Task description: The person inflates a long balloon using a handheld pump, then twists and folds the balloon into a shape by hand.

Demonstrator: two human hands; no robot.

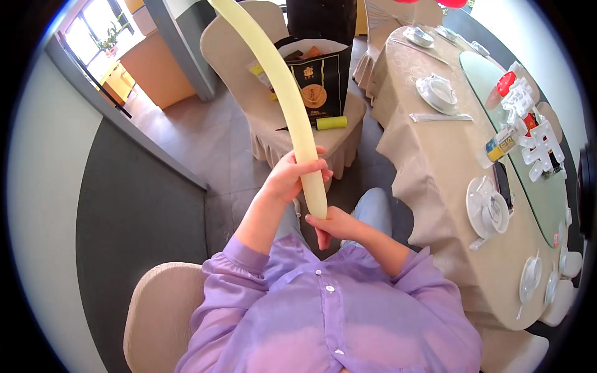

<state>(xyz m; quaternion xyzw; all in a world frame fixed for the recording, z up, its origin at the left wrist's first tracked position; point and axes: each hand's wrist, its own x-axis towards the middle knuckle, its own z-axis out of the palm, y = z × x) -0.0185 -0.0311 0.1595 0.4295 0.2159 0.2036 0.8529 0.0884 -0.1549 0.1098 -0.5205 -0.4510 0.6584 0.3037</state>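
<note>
A long pale yellow balloon [283, 87] rises from the person's lap toward the top edge, leaning left. My left hand [295, 175] is wrapped round its lower part, thumb across the front. Just below, my right hand [328, 225] pinches the balloon's bottom end; the tip itself is hidden by the fingers. Behind the balloon, a black bag [323, 87] with gold print stands on a covered chair [264, 115], and a yellow-green cylinder [331, 122] lies in front of the bag.
On the right is a round table [429, 155] with a beige cloth, wrapped dishes [488, 208], a dark phone [502, 185], a glass turntable [491, 81] and white plastic pieces [541, 146]. A chair back [163, 311] stands at lower left, beside the grey wall [143, 186].
</note>
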